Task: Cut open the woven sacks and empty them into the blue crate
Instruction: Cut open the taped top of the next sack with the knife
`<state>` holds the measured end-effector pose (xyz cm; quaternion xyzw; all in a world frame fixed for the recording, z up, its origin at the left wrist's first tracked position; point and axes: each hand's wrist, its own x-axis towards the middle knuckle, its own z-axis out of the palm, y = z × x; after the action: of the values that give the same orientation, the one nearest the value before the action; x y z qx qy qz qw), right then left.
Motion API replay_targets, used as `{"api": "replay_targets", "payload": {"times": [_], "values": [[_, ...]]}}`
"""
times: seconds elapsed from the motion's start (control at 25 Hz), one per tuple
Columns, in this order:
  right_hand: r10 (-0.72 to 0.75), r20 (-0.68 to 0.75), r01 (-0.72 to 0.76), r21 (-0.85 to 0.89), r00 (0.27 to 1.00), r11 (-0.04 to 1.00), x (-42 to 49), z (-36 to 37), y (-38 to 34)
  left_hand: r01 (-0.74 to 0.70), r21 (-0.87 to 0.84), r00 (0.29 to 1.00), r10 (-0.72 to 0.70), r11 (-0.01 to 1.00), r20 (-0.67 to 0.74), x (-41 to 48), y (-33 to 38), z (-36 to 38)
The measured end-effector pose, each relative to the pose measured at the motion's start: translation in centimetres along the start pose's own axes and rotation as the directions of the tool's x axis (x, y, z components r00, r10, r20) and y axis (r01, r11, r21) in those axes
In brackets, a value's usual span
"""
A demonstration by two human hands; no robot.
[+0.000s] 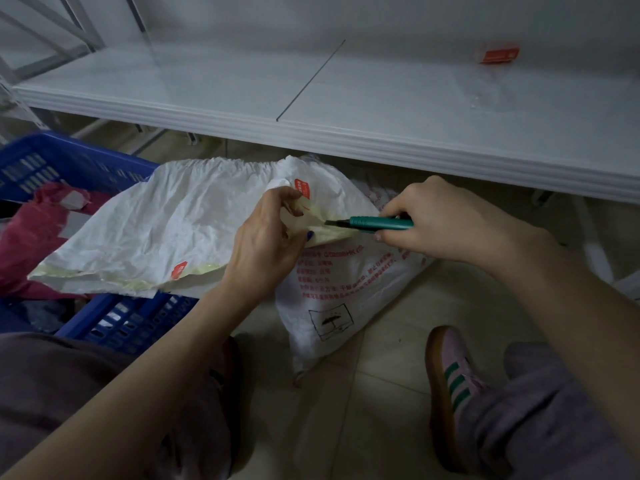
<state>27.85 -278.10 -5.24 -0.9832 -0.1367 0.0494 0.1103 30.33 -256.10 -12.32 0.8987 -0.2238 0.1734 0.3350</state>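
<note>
L hand (266, 237) pinches a fold of the sack's (166, 223) taped edge, fingers curled round it. R hand (436, 220), at 3 o'clock from it, grips a cutter (377, 223). The cutter's axis runs 3-to-9, blade tip at the fold betw. the hands. Sack lies over the crate (52, 154) rim, stretching to 9 o'clock, w/ a 2nd sack (346, 282) beneath.
</note>
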Motion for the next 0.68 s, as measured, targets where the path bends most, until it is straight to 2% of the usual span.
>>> {"api": "replay_targets", "payload": {"times": [0.4, 0.68], "values": [[-0.001, 0.014, 0.002, -0.100, 1.000, 0.995, 1.0, 0.7, -0.5, -0.009, 0.034, 0.999, 0.007, 0.999, 0.038, 0.0, 0.1, 0.0], [0.023, 0.009, -0.022, -0.180, 1.000, 0.983, 1.6, 1.8, -2.2, -0.085, 0.096, 0.993, 0.077, 0.992, 0.088, -0.5, 0.3, -0.6]]}}
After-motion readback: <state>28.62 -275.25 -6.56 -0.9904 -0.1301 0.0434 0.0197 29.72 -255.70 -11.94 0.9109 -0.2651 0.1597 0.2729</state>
